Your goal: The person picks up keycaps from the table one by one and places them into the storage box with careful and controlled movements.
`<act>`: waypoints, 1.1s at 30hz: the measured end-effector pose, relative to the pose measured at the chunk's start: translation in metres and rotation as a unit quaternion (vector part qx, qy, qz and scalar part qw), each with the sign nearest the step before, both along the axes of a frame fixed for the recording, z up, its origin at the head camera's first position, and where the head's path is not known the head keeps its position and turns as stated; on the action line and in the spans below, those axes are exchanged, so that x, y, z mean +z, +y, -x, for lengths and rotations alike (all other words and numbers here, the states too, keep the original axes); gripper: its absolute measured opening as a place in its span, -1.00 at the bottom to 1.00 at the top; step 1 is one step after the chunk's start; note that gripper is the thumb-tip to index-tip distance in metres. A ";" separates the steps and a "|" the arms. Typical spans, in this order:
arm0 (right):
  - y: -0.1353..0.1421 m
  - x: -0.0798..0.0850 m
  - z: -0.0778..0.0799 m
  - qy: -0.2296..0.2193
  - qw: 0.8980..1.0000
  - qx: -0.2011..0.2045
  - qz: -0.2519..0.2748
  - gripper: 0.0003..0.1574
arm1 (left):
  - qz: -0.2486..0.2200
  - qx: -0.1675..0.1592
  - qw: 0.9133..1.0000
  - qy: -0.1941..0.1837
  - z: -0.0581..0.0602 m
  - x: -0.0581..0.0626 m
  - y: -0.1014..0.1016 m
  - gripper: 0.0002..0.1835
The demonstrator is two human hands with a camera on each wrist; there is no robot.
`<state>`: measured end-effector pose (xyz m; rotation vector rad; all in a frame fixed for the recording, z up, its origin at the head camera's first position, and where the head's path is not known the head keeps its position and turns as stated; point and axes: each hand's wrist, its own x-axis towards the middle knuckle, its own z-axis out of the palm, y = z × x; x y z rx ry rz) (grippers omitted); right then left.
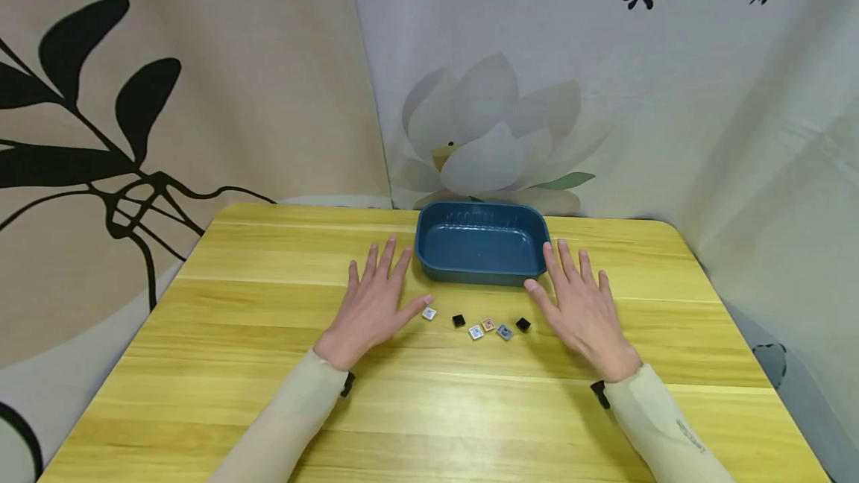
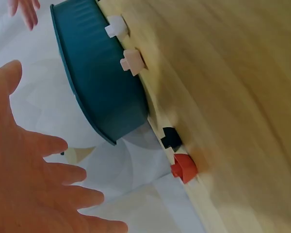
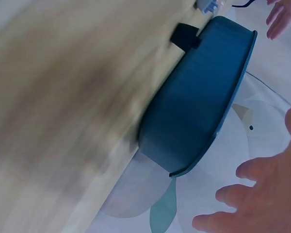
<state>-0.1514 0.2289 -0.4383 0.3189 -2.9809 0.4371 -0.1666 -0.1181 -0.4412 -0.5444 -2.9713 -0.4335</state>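
Observation:
My left hand [image 1: 371, 311] has its fingers spread over the table, its thumb close to a small white square piece [image 1: 429, 313]. On the right, my other hand [image 1: 582, 319] is also spread out, with fingertips by the tray's right front corner in this view. Neither hand holds anything. Several small square pieces lie between them, including a black one [image 1: 458, 320], an orange-beige one [image 1: 488, 325] and a grey-blue one [image 1: 505, 332]. Seen from the side in the left wrist view, a red piece [image 2: 184, 168] and a black piece [image 2: 171, 139] have short stems.
A dark blue rectangular tray [image 1: 483, 274] stands at the table's back edge, behind the small pieces. The wooden table [image 1: 429, 423] reaches to a hanging cloth [image 1: 282, 80] with printed leaves and a flower. A black band [image 1: 600, 393] shows at the right sleeve's cuff.

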 end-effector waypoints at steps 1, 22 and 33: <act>-0.001 0.001 0.001 0.000 1.000 0.000 0.003 0.04 | -0.004 0.000 1.000 -0.001 0.001 0.001 0.001 0.01; -0.001 -0.001 0.033 -0.059 0.997 -0.034 0.034 0.19 | -0.042 0.021 0.998 -0.029 0.038 0.001 0.021 0.04; -0.004 -0.006 0.045 -0.082 0.994 -0.033 0.060 0.23 | -0.077 0.039 0.993 -0.085 0.052 -0.005 0.026 0.11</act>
